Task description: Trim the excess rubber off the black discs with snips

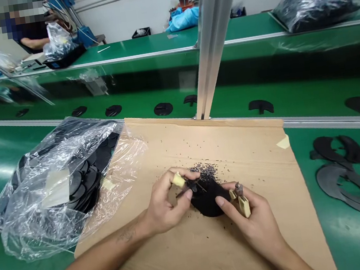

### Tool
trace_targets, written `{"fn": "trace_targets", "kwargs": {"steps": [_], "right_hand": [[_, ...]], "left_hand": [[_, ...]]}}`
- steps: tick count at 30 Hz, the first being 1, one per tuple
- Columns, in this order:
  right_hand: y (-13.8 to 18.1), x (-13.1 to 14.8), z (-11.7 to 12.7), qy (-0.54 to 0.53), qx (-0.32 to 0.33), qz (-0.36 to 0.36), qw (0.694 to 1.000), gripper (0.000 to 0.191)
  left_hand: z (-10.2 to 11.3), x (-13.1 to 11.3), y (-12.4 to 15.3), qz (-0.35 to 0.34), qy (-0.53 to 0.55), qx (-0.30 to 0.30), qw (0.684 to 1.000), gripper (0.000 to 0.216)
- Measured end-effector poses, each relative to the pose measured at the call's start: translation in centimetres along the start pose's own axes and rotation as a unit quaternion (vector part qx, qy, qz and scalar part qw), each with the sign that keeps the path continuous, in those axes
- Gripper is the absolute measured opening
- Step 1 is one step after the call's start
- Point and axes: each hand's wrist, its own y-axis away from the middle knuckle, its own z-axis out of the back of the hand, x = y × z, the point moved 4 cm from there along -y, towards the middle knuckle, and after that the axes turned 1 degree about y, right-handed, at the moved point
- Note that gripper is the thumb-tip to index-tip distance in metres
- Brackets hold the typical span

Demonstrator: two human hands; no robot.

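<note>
Over the cardboard, both hands hold a round, flat black plastic part (209, 200). My left hand (165, 202) pinches its upper left edge, where small raised details show, between thumb and fingers. A pale yellow wrap (178, 180) sits on one of that hand's fingers. My right hand (256, 213) grips the part's right side, thumb on top. Also in the right hand is a small tool with a dark metal tip (239, 188); the fingers hide most of it. Yellow wrapping (244, 206) shows beside that tip. Behind the part lies a heap of tiny black bits (207, 170).
A clear plastic bag (56, 188) of black discs lies at the left on the cardboard sheet (183, 255). Curved black parts (343, 179) rest at the right. A metal post (214, 45) stands ahead. Several black parts lie on the green belt (134, 96). Another person (34, 41) is at the back left.
</note>
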Motion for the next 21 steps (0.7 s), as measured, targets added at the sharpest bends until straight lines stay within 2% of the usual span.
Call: {"fn": "trace_targets", "kwargs": {"steps": [3, 6, 9, 11, 17, 19, 21], "right_hand": [[0.0, 0.2, -0.1, -0.001, 0.007, 0.002, 1.0, 0.025], [0.0, 0.1, -0.1, 0.007, 0.0, -0.002, 1.0, 0.024], [-0.2, -0.1, 0.1, 0.004, -0.01, -0.008, 1.0, 0.025], [-0.3, -0.1, 0.0, -0.006, -0.012, -0.012, 1.0, 0.026], [-0.2, 0.1, -0.5, -0.03, 0.003, -0.016, 0.999, 0.023], [-0.1, 0.2, -0.5, -0.032, 0.002, -0.014, 0.999, 0.023], [0.1, 0.2, -0.4, -0.034, 0.002, -0.01, 0.999, 0.024]], "left_hand": [[0.4, 0.4, -0.5, 0.088, 0.08, -0.06, 0.991, 0.008], [1.0, 0.9, -1.4, 0.164, 0.11, -0.094, 0.976, 0.019], [1.2, 1.5, -1.9, 0.224, 0.157, -0.095, 0.957, 0.037], [0.8, 1.6, -1.9, 0.246, 0.174, -0.066, 0.951, 0.04], [-1.7, 1.0, -0.6, 0.238, 0.072, 0.117, 0.961, 0.039], [-1.9, 1.1, -0.4, 0.22, 0.045, 0.131, 0.965, 0.036], [-1.6, 1.1, -0.5, 0.187, 0.005, 0.117, 0.975, 0.032]]}}
